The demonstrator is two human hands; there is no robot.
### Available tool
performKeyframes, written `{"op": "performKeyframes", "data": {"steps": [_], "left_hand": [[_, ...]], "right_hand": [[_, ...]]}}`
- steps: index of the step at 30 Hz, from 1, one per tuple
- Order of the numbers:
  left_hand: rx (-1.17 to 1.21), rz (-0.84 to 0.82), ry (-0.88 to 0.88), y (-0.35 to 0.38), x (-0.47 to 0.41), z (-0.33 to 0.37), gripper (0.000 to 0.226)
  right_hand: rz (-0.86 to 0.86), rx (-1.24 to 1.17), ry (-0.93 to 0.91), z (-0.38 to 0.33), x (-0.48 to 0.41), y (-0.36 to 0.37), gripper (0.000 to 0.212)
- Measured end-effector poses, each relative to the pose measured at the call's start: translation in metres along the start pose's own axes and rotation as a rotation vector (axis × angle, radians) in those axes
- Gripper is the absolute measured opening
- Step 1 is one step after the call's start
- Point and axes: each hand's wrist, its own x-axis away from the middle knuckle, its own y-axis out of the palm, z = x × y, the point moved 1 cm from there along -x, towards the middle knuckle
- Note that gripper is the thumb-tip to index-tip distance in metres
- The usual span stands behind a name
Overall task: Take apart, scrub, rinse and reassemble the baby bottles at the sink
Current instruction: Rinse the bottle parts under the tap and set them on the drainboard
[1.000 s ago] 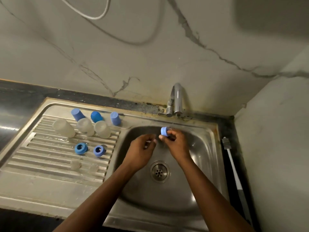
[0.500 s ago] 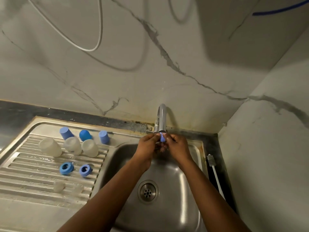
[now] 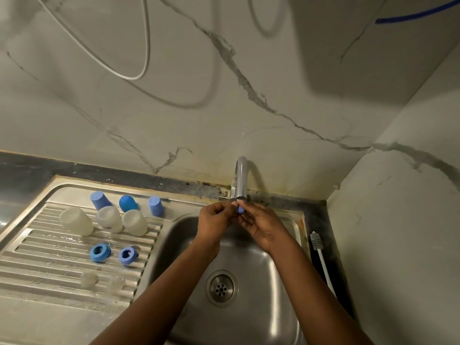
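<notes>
Two hands meet right under the spout of the tap [image 3: 241, 178], at twelve o'clock from the drain [image 3: 221, 287]. My left hand [image 3: 216, 220] and my right hand [image 3: 263, 227] both pinch a small blue collar [image 3: 240, 209] between fingertips and thumb, holding it over the basin of the sink [image 3: 278, 282]. Whether water is running I cannot tell. On the ribbed drainboard [image 3: 49, 265], at nine o'clock from the basin, the other bottle parts lie in rows. Farthest from me stand three blue caps [image 3: 100, 200] [image 3: 128, 203] [image 3: 156, 206] side by side. Just in front of them sit three clear bottles [image 3: 76, 221] [image 3: 109, 219] [image 3: 134, 222]. Nearer to me lie two more blue collars [image 3: 100, 252] [image 3: 128, 255], close together but apart. Nearest of all are two clear teats [image 3: 88, 280] [image 3: 115, 283], faint against the steel. At three o'clock from the basin a bottle brush [image 3: 321, 257] lies along the dark tabletop [image 3: 334, 235] beside the sink rim, its bristle head pointing away from me. On the marble wall [image 3: 174, 125], a grey cable [image 3: 124, 75] loops at eleven o'clock, and a blue hose [image 3: 418, 13] crosses the corner at one o'clock.
</notes>
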Motion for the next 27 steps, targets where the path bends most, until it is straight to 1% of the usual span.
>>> {"op": "performKeyframes", "data": {"steps": [2, 5, 8, 11, 14, 16, 17, 20, 22, 23, 25, 27], "left_hand": [[-0.038, -0.004, 0.006, -0.002, 0.001, 0.0, 0.022], [-0.132, -0.038, 0.05, -0.005, 0.003, 0.001, 0.016], [-0.28, -0.06, 0.158, -0.008, 0.005, 0.001, 0.008], [-0.558, 0.008, 0.28, -0.013, 0.001, -0.003, 0.014], [-0.875, -0.033, 0.377, -0.022, 0.0, -0.01, 0.027], [-1.096, -0.034, 0.531, -0.029, 0.001, -0.013, 0.033], [-1.166, -0.015, 0.585, -0.031, 0.001, -0.013, 0.036], [-1.32, 0.053, 0.633, -0.033, 0.0, -0.012, 0.044], [-1.342, 0.026, 0.635, -0.029, 0.0, -0.015, 0.047], [-1.294, -0.002, 0.619, -0.026, 0.0, -0.017, 0.046], [-1.128, -0.059, 0.53, -0.021, 0.001, -0.018, 0.044], [-0.88, -0.106, 0.371, -0.017, 0.003, -0.012, 0.035]], "right_hand": [[0.049, 0.051, -0.012, 0.002, -0.002, 0.001, 0.023], [0.099, 0.138, -0.051, 0.003, -0.004, 0.0, 0.028], [0.132, 0.093, -0.009, 0.001, -0.004, 0.004, 0.032], [0.109, -0.025, 0.064, 0.001, -0.003, 0.008, 0.036], [0.092, 0.005, 0.074, 0.002, -0.002, 0.007, 0.034], [0.109, 0.022, 0.059, 0.0, -0.002, 0.007, 0.031], [0.118, 0.02, 0.047, -0.002, -0.003, 0.007, 0.031], [0.141, 0.057, 0.002, -0.004, -0.003, 0.007, 0.028], [0.149, 0.07, -0.02, -0.003, -0.004, 0.008, 0.024], [0.158, 0.059, -0.026, -0.002, -0.004, 0.009, 0.021], [0.169, 0.045, -0.042, 0.0, -0.005, 0.009, 0.015], [0.158, 0.038, -0.06, 0.001, -0.006, 0.006, 0.009]]}}
